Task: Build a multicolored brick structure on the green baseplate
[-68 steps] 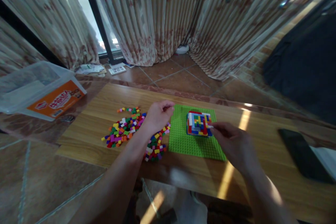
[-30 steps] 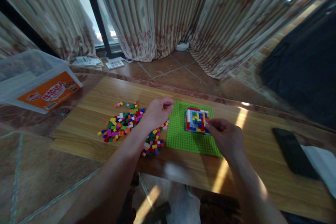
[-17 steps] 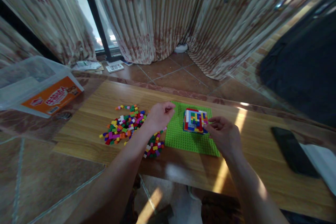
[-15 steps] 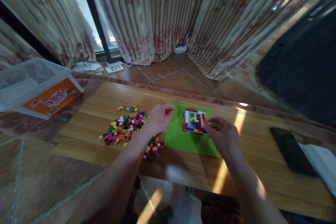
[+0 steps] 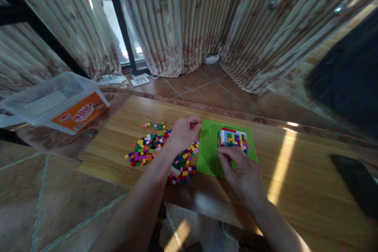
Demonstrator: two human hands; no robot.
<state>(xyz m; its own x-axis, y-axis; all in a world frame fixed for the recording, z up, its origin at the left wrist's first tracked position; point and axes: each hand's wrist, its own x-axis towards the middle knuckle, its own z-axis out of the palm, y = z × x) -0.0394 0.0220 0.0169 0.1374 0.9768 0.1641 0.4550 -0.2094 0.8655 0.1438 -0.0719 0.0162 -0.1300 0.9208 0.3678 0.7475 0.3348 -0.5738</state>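
Note:
A small block of many-coloured toy bricks (image 5: 233, 137) is built up on the green baseplate (image 5: 208, 141). My right hand (image 5: 243, 171) reaches over its near side, thumb and forefinger brought together by the near left corner; whether a brick is between them is hidden. Over the right end of a heap of loose toy bricks (image 5: 153, 141), beside the baseplate's left edge, hovers my left hand (image 5: 185, 132). Its fingers are curled into a pinch, and anything in them is too small to make out. My right hand covers part of the built block's near face.
The wooden table (image 5: 124, 126) carries all of this. A clear plastic tub (image 5: 56, 102) with an orange label stands at the left. A dark phone-like object (image 5: 356, 183) lies at the right. Striped curtains (image 5: 195, 27) hang behind the table.
My right hand has gone from the built block's right side to its near left corner. The left hand keeps its pinch near the baseplate's left edge. The whole view has shifted somewhat.

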